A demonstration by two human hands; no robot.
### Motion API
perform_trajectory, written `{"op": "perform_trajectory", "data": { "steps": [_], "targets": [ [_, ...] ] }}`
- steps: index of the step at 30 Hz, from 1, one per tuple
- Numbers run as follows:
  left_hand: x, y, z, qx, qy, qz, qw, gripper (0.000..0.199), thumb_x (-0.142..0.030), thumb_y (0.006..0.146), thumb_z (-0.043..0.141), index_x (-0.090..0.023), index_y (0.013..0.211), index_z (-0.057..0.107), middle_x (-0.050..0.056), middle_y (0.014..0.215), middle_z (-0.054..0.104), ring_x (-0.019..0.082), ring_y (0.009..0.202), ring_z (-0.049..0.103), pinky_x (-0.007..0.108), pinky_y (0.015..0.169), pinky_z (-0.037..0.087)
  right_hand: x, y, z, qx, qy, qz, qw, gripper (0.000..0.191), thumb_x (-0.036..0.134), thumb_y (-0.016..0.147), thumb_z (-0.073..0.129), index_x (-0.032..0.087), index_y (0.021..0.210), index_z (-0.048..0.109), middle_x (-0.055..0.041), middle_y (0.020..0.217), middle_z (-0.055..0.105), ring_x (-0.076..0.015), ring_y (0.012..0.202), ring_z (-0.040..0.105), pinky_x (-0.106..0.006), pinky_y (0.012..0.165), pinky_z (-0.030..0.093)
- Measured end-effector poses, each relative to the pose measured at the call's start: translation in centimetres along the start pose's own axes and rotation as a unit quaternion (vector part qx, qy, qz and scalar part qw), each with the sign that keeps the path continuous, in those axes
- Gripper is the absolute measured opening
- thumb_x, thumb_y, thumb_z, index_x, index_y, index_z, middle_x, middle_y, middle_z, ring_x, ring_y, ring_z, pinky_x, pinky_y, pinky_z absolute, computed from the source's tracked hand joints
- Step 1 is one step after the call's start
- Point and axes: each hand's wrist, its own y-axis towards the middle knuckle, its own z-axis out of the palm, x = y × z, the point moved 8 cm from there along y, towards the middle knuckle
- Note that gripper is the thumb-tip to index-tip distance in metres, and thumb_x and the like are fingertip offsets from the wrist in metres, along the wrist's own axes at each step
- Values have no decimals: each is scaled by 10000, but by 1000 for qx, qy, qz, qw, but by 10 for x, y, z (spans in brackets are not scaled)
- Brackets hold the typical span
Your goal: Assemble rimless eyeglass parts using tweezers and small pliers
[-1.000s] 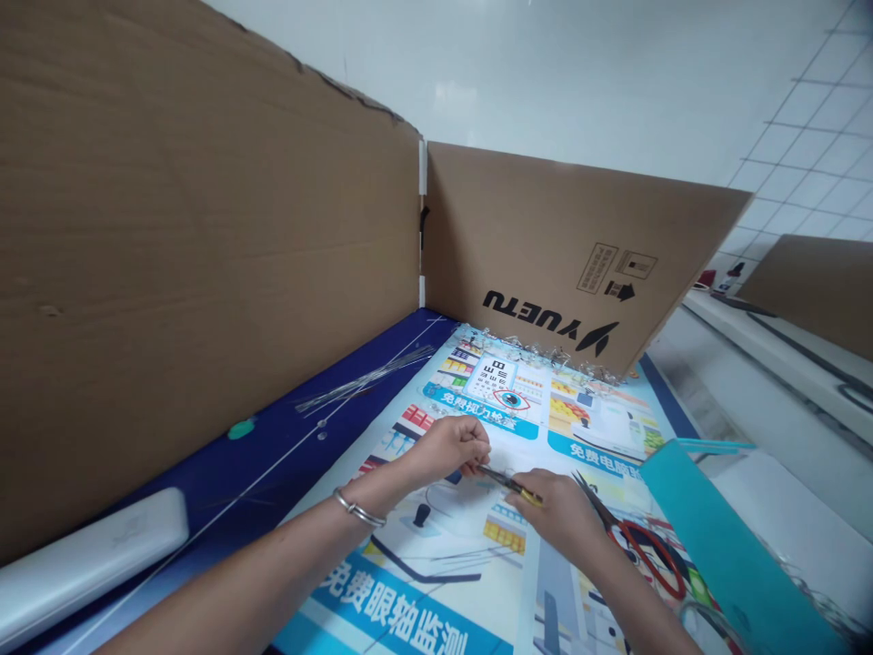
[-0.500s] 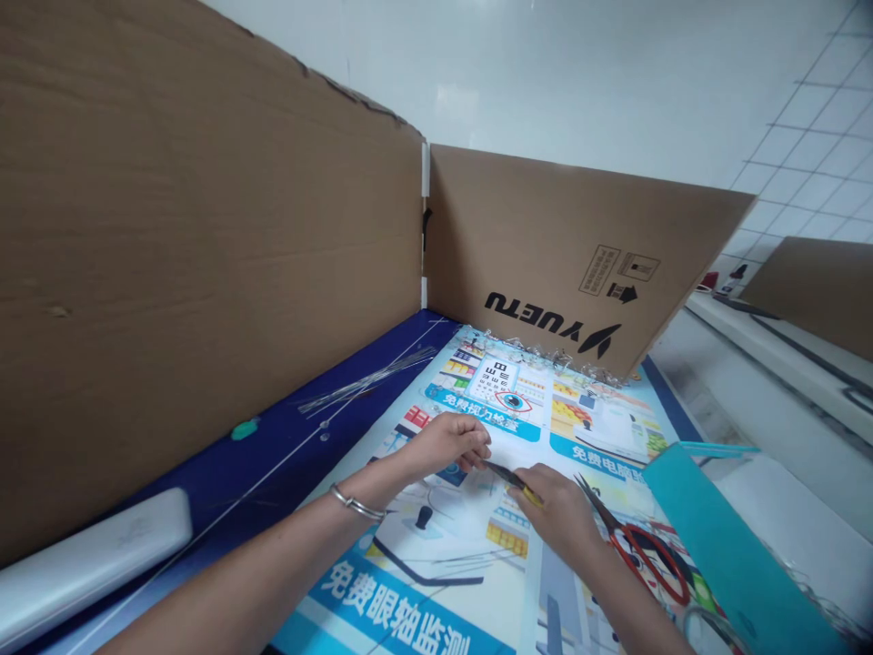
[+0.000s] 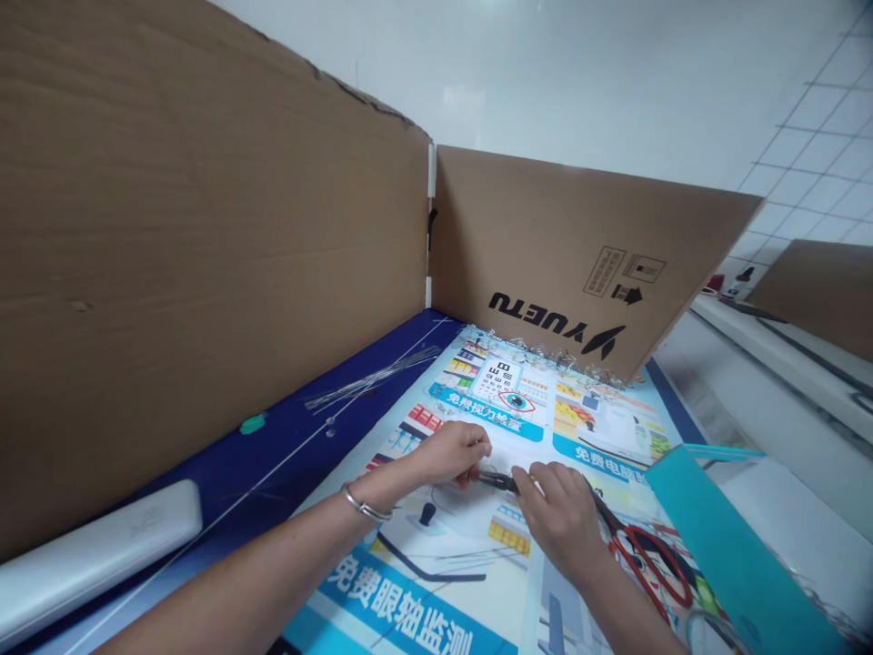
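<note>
The right hand (image 3: pixel 556 518) has moved over the small black-tipped tool (image 3: pixel 496 481), hiding its yellow grip. The left hand (image 3: pixel 451 453) is almost touching it, with red-handled scissors (image 3: pixel 651 566) just beside the right hand.

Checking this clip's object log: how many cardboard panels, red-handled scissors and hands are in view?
Cardboard panels: 3
Red-handled scissors: 1
Hands: 2
Total: 6
</note>
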Motion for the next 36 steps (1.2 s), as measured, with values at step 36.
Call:
{"op": "perform_trajectory", "data": {
  "steps": [36],
  "targets": [
    [-8,-6,10,22,86,-17,996,323,-414,767,395,-139,769,564,-10,586,532,78,348,474,166,304,323,13,-2,-2,11,-39,-64,997,283,142,832,475,197,1104,530,-72,944,561,-197,849,463,-345,689,323]
  ]
}}
